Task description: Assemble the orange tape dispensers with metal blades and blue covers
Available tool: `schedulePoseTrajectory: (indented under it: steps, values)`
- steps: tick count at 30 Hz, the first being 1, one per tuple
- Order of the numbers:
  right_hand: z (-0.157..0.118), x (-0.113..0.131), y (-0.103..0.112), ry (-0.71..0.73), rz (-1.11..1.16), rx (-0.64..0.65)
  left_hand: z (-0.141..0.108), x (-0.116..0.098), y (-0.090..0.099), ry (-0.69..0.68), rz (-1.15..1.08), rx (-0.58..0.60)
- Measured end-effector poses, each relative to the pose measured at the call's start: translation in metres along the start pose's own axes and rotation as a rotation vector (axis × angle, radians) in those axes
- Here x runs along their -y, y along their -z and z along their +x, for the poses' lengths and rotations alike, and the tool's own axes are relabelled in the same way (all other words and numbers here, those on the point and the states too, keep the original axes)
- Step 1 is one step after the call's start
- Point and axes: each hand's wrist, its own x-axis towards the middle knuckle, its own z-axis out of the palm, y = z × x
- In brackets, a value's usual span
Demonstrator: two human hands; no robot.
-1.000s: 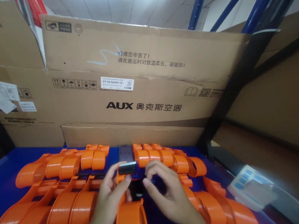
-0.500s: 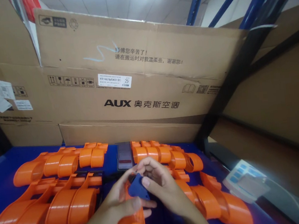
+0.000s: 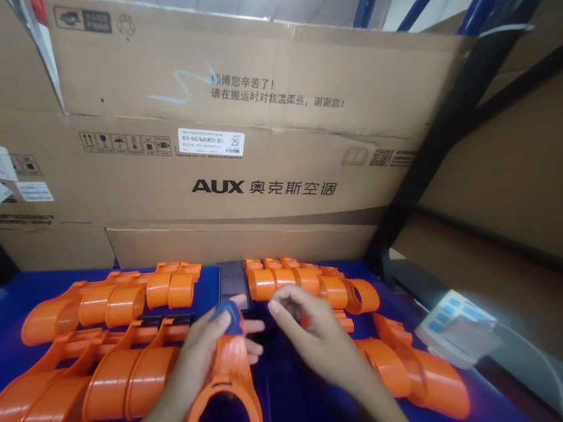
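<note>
Left of the dark flat slab (image 3: pixel 232 284): left hand (image 3: pixel 205 343), thumb over the blue cap, grasping the orange ring-ended dispenser (image 3: pixel 223 391), its long axis running from cap toward the viewer, ring nearest. Right of the slab: right hand (image 3: pixel 309 319), fingers curled, contents indeterminable.

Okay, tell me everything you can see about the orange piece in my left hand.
The orange piece looks like smooth, slightly glossy plastic. A broad neck widens into an open ring, with a small dark slot or mark where they meet. A blue part sits at its top, under your left hand's thumb. It's held up, ring end down; the ring's bottom may be out of frame.
</note>
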Motion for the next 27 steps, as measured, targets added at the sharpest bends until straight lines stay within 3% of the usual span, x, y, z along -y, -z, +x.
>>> schedulePoseTrajectory:
  steps: [2, 6, 9, 16, 22, 27]
  values:
    - [-0.004, -0.001, 0.014, -0.058, -0.100, 0.024, 0.002, -0.003, 0.005, 0.008, -0.063, -0.014]
    - [-0.021, 0.006, 0.034, -0.139, -0.294, 0.342, 0.001, -0.005, 0.009, 0.006, -0.117, 0.010]
    - [-0.030, 0.014, 0.033, -0.169, -0.458, 0.444, -0.001, -0.004, 0.008, -0.019, -0.100, -0.003]
    - [-0.032, 0.009, 0.014, -0.150, -0.649, 0.430, -0.005, -0.003, 0.007, -0.018, -0.083, 0.008]
    - [-0.029, 0.005, 0.012, -0.108, -0.601, 0.420, -0.005, -0.003, 0.005, -0.042, -0.054, -0.012]
    - [-0.023, 0.005, 0.019, -0.104, -0.527, 0.313, -0.006, -0.002, 0.005, -0.036, -0.043, -0.036]
